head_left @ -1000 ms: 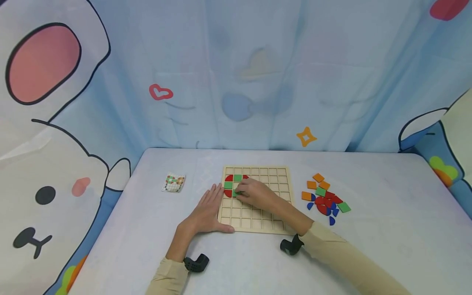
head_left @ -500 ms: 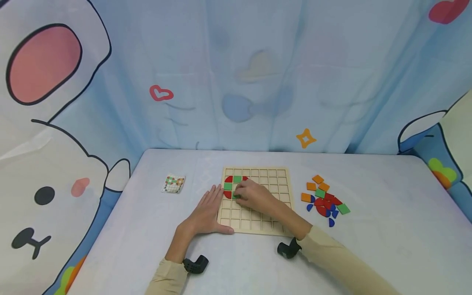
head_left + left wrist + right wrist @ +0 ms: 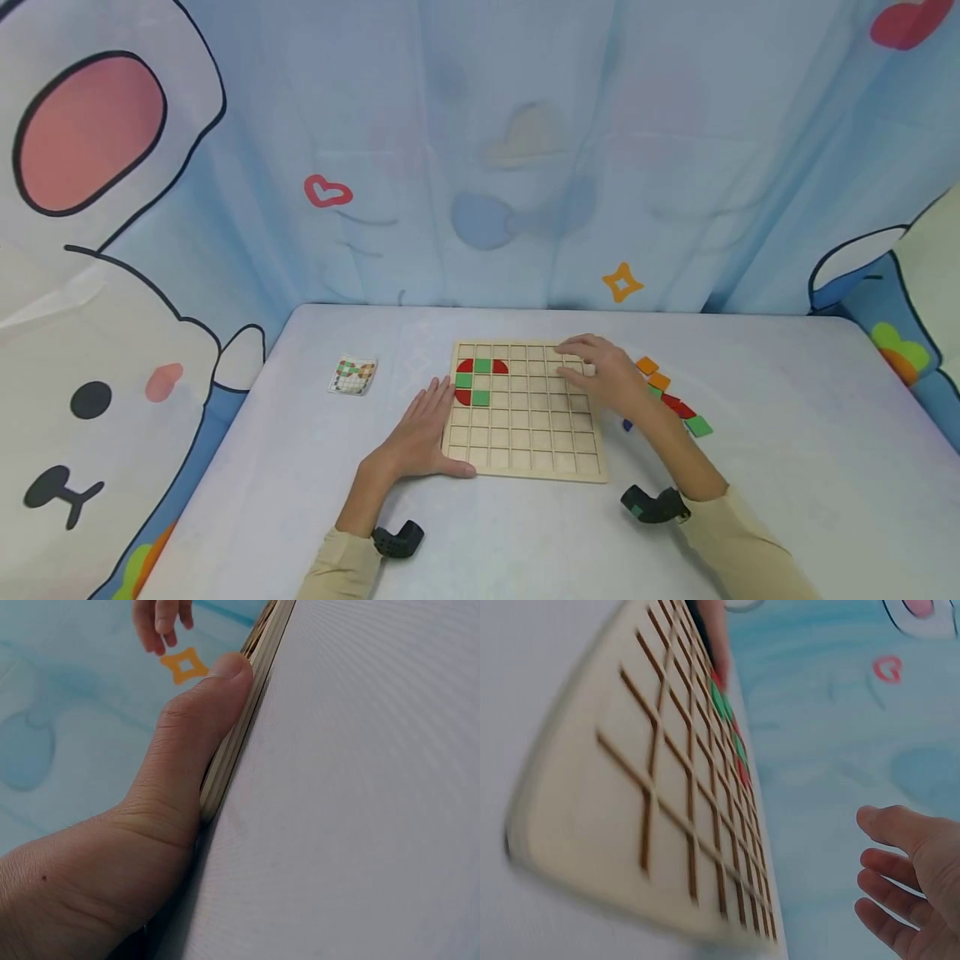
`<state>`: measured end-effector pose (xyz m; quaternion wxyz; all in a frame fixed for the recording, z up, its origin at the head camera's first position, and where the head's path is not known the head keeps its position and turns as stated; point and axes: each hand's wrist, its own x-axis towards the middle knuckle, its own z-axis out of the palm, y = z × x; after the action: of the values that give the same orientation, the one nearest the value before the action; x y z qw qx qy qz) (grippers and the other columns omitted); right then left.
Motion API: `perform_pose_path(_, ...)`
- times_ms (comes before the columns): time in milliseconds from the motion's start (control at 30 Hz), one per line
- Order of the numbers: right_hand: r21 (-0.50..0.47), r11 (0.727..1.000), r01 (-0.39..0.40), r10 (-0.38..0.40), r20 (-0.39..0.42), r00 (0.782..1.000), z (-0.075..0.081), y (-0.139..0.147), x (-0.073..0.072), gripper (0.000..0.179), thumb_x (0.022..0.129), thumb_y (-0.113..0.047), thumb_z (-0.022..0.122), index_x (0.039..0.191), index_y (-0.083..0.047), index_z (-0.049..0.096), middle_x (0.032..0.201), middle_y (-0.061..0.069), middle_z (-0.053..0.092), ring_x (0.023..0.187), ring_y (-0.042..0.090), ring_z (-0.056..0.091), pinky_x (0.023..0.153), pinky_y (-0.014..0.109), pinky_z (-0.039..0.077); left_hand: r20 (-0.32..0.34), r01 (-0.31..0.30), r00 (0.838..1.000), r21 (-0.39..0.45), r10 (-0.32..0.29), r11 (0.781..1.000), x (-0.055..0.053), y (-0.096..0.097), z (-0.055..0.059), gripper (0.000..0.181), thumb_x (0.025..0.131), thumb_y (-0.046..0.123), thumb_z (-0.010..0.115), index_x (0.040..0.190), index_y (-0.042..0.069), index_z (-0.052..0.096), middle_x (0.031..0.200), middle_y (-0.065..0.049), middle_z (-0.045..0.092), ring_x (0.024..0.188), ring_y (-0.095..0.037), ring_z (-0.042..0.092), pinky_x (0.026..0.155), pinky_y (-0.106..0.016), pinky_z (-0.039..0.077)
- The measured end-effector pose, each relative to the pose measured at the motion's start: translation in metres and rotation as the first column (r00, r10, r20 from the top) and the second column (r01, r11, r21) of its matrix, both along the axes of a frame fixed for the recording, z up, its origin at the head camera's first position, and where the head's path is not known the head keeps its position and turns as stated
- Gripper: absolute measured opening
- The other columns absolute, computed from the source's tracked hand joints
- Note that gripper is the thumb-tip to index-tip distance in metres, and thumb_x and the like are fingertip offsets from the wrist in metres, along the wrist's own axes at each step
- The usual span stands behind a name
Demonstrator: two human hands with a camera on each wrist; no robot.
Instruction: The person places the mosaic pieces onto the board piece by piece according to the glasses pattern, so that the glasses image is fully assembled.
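A light wooden grid board lies on the white table. My left hand rests along its left side with straight fingers, and the thumb lies along the front edge in the left wrist view. Red rounded pieces and green squares sit in cells at the upper left of the grid. Over the board's right side hovers my right hand, fingers apart and loosely bent. In the right wrist view nothing is between the thumb and fingers of that hand.
Right of the board lie loose pieces: orange squares, a green square, red pieces and a blue piece, partly hidden by my right forearm. A small patterned card lies to the left. A blue printed curtain hangs behind.
My right hand has let go of the green square, now visible in its cell, and moved right across the board toward the loose pieces. The left hand has stayed put.
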<state>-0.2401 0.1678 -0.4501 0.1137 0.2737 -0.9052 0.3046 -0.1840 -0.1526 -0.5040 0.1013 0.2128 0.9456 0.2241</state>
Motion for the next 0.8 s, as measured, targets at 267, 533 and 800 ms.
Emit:
perform_pose_path(267, -0.030, 0.978, 0.206, -0.207, 0.001, 0.978, -0.011, 0.073, -0.002, 0.034, 0.086, -0.010, 0.073, 0.118, 0.000, 0.066, 0.117, 0.020, 0.065, 0.102, 0.036, 0.063, 0.080, 0.052, 0.056, 0.013, 0.000, 1.000, -0.018, 0.000, 1.000, 0.001, 0.002, 0.000, 0.129, 0.067, 0.072, 0.073, 0.157, 0.009, 0.005, 0.166, -0.004, 0.001, 0.154, -0.020, -0.005, 0.125, -0.044, 0.006)
perform_pose_path(533, 0.042, 0.934, 0.356, -0.356, 0.207, 0.911, -0.012, 0.098, -0.001, 0.043, 0.093, -0.029, 0.066, 0.129, -0.006, 0.060, 0.128, 0.019, 0.059, 0.108, 0.037, 0.058, 0.079, 0.047, 0.057, 0.004, -0.002, 1.000, -0.004, 0.002, 1.000, 0.003, 0.001, 0.005, 0.128, 0.068, 0.068, 0.075, 0.156, 0.005, 0.007, 0.166, -0.008, 0.004, 0.154, -0.025, -0.002, 0.125, -0.047, 0.009)
perform_pose_path(800, 0.104, 0.951, 0.290, -0.308, 0.263, 0.914, -0.014, 0.118, -0.001, 0.038, 0.094, -0.022, 0.064, 0.127, -0.003, 0.061, 0.123, 0.023, 0.061, 0.106, 0.041, 0.059, 0.088, 0.055, 0.054, 0.011, 0.002, 1.000, 0.017, -0.002, 1.000, 0.004, 0.001, 0.004, 0.128, 0.067, 0.066, 0.076, 0.156, 0.006, 0.007, 0.166, -0.008, 0.004, 0.154, -0.025, -0.002, 0.125, -0.048, 0.009)
